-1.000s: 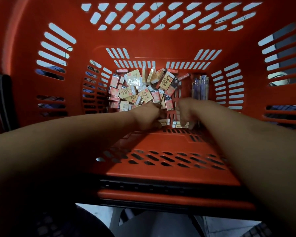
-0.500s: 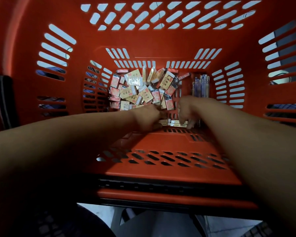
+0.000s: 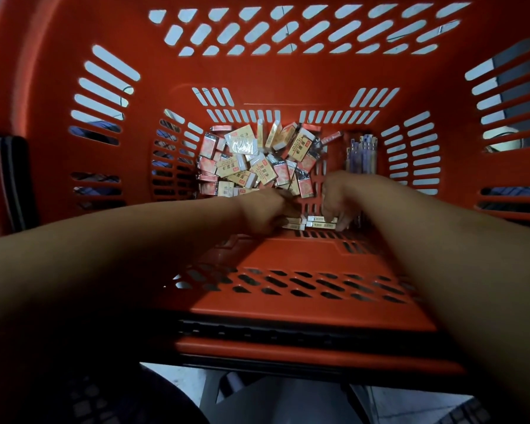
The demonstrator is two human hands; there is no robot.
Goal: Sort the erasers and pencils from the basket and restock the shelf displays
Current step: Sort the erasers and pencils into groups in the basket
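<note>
- Because both forearms reach deep into the basket (image 3: 288,71) in the head view, they cover much of its near wall, and the near edge of its floor shows only between the wrists.
- The left hand (image 3: 266,209) is seen from the back with its fingers curled under. Its fingertips are hidden, so I cannot tell whether its grip has closed on anything, though it touches the left end of the stacked erasers (image 3: 314,222).
- The right hand (image 3: 340,197) has its fingers bent down over the right end of that stack, and its grip is closed on it.
- The stacked erasers lie at the near edge of the basket floor, long axis running left to right. Only thin pale sides show, and their print is too small to read.
- The loose erasers (image 3: 251,160) fill the far left part of the floor, heaped at all angles against the far and left edges, some flat and some on edge.
- Bare slotted floor shows between the heap and the pencils (image 3: 361,153), just beyond the right hand.
- The pencils sit bundled in the far right corner, long axis running near to far. Their near ends are cut off by the right hand, and whether they lie flat or lean is unclear.
- A black handle (image 3: 13,179) stands at the left rim, partly cut off.
</note>
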